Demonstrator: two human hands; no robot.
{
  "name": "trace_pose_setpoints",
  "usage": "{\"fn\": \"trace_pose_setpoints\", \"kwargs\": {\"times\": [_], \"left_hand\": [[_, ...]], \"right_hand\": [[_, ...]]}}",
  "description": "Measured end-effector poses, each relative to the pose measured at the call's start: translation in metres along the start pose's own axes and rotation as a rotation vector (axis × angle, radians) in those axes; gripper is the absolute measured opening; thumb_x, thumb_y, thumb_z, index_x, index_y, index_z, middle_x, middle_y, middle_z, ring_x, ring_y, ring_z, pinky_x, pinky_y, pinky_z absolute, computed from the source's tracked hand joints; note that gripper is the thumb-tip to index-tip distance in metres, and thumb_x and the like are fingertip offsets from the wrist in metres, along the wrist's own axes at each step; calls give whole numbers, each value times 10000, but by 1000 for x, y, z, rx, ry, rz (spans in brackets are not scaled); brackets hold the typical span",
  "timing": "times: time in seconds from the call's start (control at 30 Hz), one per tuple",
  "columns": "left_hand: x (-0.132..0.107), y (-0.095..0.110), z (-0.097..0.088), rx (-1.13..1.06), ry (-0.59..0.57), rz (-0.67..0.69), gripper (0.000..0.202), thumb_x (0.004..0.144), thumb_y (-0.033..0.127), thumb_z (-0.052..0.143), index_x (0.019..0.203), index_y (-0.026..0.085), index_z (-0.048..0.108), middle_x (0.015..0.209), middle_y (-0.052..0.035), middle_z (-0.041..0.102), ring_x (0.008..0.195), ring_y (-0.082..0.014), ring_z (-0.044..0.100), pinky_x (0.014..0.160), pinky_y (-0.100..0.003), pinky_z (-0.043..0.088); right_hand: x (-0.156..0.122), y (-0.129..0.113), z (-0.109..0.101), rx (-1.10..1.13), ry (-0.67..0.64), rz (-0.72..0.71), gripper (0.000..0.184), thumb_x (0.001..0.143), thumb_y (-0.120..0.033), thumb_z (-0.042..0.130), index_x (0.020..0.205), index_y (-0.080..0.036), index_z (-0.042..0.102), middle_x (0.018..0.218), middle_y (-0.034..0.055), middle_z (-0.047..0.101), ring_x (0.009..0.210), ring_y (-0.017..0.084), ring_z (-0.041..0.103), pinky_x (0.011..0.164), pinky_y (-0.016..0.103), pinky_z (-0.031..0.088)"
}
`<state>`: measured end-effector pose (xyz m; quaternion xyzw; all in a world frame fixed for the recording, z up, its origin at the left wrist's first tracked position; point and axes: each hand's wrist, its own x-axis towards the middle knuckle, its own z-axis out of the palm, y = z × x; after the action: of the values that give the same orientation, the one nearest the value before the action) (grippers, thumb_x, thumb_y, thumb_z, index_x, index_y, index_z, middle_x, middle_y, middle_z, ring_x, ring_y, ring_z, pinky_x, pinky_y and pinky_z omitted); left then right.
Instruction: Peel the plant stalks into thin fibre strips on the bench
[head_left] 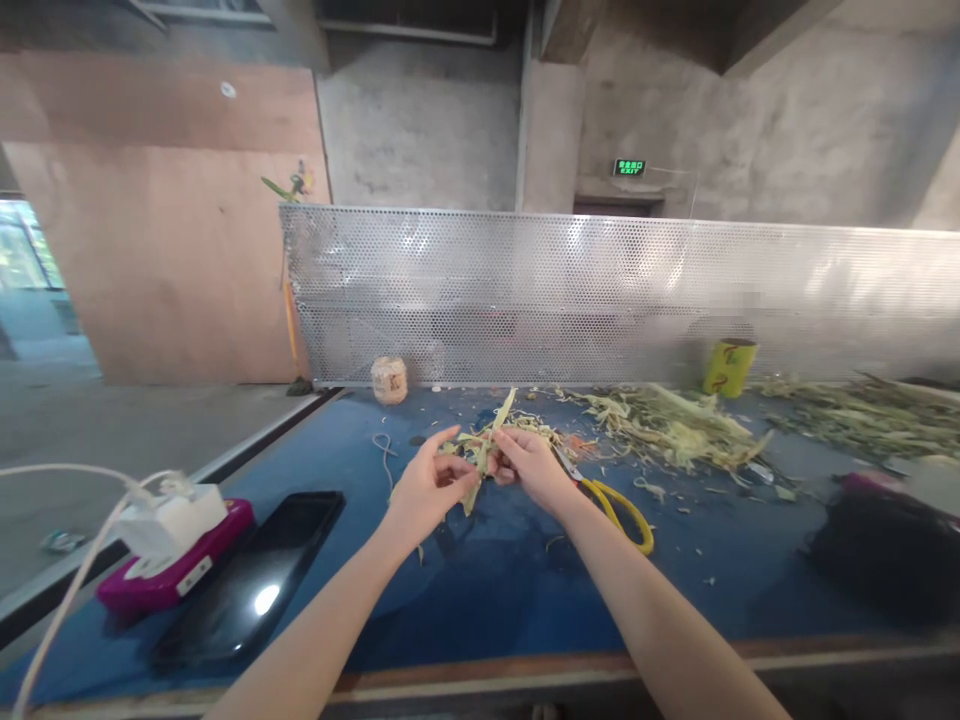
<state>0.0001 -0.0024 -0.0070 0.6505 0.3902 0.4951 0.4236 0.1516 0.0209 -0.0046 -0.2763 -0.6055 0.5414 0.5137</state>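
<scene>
Both hands meet above the middle of the blue table (487, 590). My left hand (429, 487) pinches the lower part of a pale green strip of dried corn husk (486, 447). My right hand (534, 466) grips the same strip just to the right, its fingers curled around it. One end of the strip sticks up and away from me between the hands. Yellow-handled scissors (616, 508) lie on the table right beside my right wrist.
A heap of husks (675, 425) spreads across the table's right rear. A small twine ball (389, 380) and a yellow cup (729, 367) stand by the perforated metal screen (600, 295). A black phone (259, 575), a magenta box with a white charger (174, 540) and a dark bag (877, 545) lie nearby.
</scene>
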Motion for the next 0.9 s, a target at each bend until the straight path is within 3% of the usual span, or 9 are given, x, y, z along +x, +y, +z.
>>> {"fn": "trace_pose_setpoints", "kwargs": {"times": [0.13,0.23,0.4,0.73,0.9], "left_hand": [[-3,6,1,-69,44,89,809,663,283,633,1324,221,171,1099,-91,547,739,-132,581,662,-298,473],[-3,8,3,-108,2,88,806,685,286,614,1340,218,150,1000,-82,599,668,-129,589,593,-275,470],[-4,8,6,-67,68,128,775,683,279,618,1331,211,198,824,-39,617,618,-124,567,497,-223,439],[-1,11,8,-168,114,89,726,671,280,627,1283,142,262,792,-25,579,528,-98,538,457,-235,463],[-2,11,3,-184,69,5,818,672,277,627,1338,121,180,829,-57,631,516,-103,534,439,-238,450]], "right_hand": [[-6,-5,5,-37,-112,-3,338,734,-397,529,967,-167,443,407,-100,426,347,45,307,380,174,249],[-9,-6,8,-65,-126,-17,404,754,-355,520,1079,-178,357,417,-120,381,369,54,324,397,176,267],[-8,-4,8,-179,-82,-80,355,785,-290,477,1095,-166,357,434,-120,340,385,51,296,412,181,248],[-8,-5,6,-175,-77,-156,324,799,-252,459,1094,-208,334,463,-112,346,407,56,323,439,185,267],[-4,-2,-1,-222,-130,-34,277,802,-359,446,1009,-176,429,436,-105,347,367,52,301,400,185,251]]}}
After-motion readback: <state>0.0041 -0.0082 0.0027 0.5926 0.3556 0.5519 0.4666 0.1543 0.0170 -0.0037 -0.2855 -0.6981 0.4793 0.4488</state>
